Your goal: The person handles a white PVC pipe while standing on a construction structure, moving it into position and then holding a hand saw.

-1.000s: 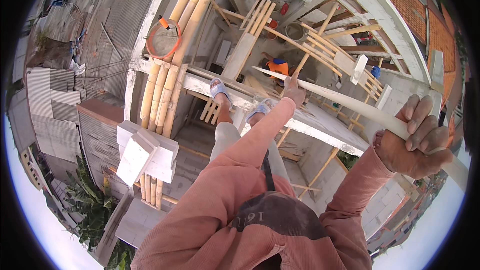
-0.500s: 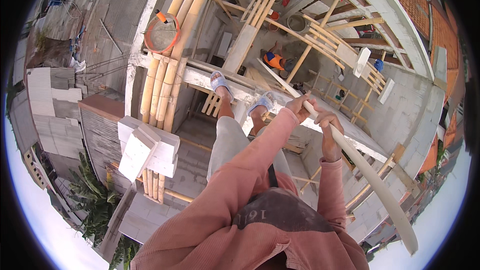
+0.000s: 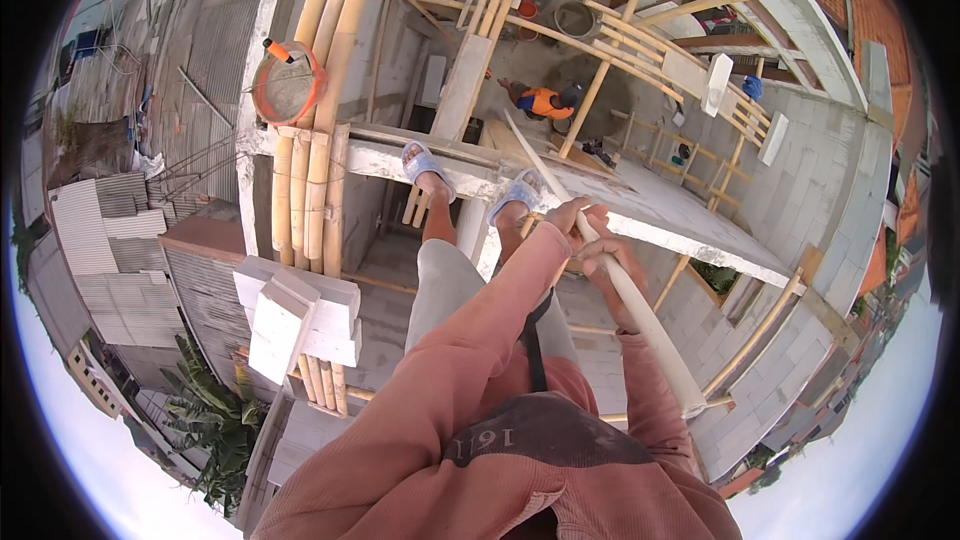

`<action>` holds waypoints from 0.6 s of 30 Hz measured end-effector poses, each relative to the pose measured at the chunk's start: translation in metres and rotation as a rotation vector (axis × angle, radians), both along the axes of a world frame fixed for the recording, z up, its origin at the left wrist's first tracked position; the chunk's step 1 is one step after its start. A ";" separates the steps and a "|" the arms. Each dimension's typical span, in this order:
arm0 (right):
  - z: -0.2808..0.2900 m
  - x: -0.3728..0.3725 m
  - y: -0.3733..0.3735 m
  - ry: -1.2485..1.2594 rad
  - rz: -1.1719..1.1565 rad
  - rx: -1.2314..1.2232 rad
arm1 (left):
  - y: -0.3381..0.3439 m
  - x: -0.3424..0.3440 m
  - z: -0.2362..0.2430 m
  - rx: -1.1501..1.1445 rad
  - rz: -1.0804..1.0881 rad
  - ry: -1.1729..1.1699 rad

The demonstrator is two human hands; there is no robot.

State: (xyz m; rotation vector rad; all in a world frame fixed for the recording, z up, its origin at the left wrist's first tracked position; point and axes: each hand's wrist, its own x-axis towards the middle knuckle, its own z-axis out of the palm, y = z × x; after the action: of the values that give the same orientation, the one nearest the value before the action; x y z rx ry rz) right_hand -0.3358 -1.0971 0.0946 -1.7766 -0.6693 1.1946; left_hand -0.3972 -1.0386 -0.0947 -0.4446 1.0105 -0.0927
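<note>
Both my hands grip a long pale pole (image 3: 655, 335) that slants from the floor below up past my right side. My left hand (image 3: 572, 221) is wrapped round it on the far side. Just nearer along the pole, my right hand (image 3: 604, 262) closes round it too. The pole's far part narrows toward the lower level, and its thick near end lies over my right forearm. My feet, in blue-grey slippers (image 3: 428, 172), stand on a narrow concrete beam (image 3: 375, 155) high above the floor.
At left, an orange-rimmed bucket (image 3: 318, 90) of grey mix with an orange-handled tool sits on bamboo poles (image 3: 316, 195). White blocks (image 3: 285, 325) are stacked nearer. Below, a person in an orange vest (image 3: 545, 103) bends among bamboo scaffolding (image 3: 625, 55). Deep drops flank the beam.
The pole and both hands have moved nearer and slightly left, and the pole's near end has swung in toward my right arm. The person below has shifted and straightened out sideways.
</note>
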 end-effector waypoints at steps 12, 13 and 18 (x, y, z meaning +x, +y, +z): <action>-0.036 -0.010 -0.038 1.109 -0.810 -0.464 | -0.021 0.003 -0.080 0.119 -0.299 0.224; -0.039 -0.011 -0.039 1.244 -0.797 -0.423 | -0.028 0.001 -0.084 0.106 -0.308 0.230; -0.083 -0.005 -0.055 1.650 -1.107 -0.312 | -0.044 -0.012 -0.113 0.158 -0.247 0.199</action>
State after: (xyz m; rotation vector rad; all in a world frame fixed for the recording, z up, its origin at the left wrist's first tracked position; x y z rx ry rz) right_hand -0.3411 -1.1524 0.0113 -0.5486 1.3059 1.3850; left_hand -0.4093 -1.0828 -0.2075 -0.1851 1.2558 -0.1913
